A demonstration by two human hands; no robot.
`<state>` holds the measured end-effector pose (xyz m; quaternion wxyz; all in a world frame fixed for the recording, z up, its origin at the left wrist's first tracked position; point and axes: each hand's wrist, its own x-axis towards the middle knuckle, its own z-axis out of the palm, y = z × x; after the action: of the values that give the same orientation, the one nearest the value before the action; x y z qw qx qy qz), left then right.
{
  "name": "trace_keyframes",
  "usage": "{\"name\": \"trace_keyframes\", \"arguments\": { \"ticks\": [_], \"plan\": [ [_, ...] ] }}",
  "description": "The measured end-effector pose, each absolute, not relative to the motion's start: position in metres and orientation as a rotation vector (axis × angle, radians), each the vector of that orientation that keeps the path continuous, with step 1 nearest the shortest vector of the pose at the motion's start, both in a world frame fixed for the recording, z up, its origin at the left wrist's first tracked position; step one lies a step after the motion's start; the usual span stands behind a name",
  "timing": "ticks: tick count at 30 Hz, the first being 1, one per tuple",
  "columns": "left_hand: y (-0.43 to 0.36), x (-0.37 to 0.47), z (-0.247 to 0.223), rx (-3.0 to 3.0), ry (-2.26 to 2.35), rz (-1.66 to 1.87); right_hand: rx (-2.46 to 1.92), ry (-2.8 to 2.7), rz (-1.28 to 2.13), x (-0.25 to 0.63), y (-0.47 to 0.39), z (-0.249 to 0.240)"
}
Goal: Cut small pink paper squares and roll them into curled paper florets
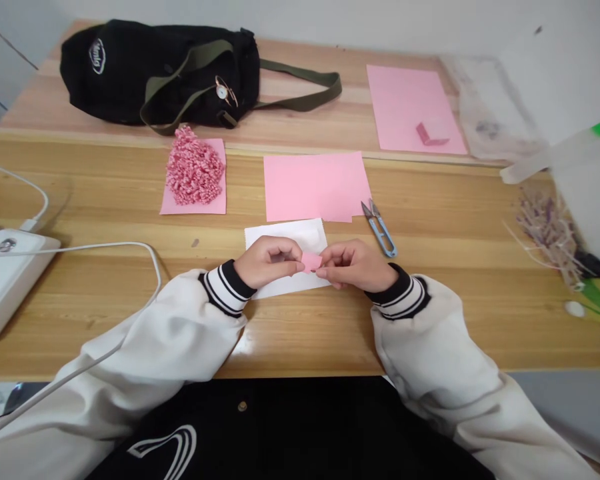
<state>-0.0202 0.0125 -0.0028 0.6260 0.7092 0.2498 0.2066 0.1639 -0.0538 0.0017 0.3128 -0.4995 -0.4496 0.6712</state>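
Observation:
A small piece of pink paper (311, 261) is pinched between my two hands, above a white sheet (290, 287) on the table. My left hand (270, 261) grips its left edge between thumb and fingers. On the other side, my right hand (355, 265) pinches the right edge. Behind the white sheet lies a larger pink sheet (315, 187) with a notch cut from its lower right corner. Blue-handled thread snips (380, 229) rest beside that corner, blades pointing away from me.
A heap of pink speckled strands (195, 170) sits on a pink card (167, 205) at left. Behind it lies a black bag (125, 80) with a watch (223, 92). Another pink sheet (405, 100) carries a folded pink piece (430, 135). A white power bank (15, 273) trails a cable; dried stems (550, 230) lie right.

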Motion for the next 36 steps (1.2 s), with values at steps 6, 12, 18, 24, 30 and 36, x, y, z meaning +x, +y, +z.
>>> {"name": "trace_keyframes", "arguments": {
  "ticks": [6, 12, 18, 24, 30, 36],
  "plan": [
    [0.0129, -0.0199, -0.0012, 1.618, 0.556, 0.472, -1.311, -1.229, 1.768, 0.1653, -0.0538, 0.0008],
    [0.0125, -0.0202, -0.0018, 1.6, 0.552, 0.475, -1.28, -1.243, 1.797, 0.1682, -0.0539, 0.0002],
    [0.0131, -0.0202, -0.0022, 1.614, 0.556, 0.471, -1.297, -1.213, 1.792, 0.167, -0.0534, 0.0005],
    [0.0129, -0.0203, -0.0034, 1.62, 0.562, 0.467, -1.295, -1.216, 1.776, 0.1662, -0.0539, -0.0002],
    [0.0124, -0.02, -0.0039, 1.602, 0.569, 0.45, -1.342, -1.22, 1.764, 0.1643, -0.0538, 0.0033],
    [0.012, -0.0199, -0.0035, 1.592, 0.567, 0.456, -1.368, -1.228, 1.757, 0.1633, -0.0535, 0.0035]
  ]
}}
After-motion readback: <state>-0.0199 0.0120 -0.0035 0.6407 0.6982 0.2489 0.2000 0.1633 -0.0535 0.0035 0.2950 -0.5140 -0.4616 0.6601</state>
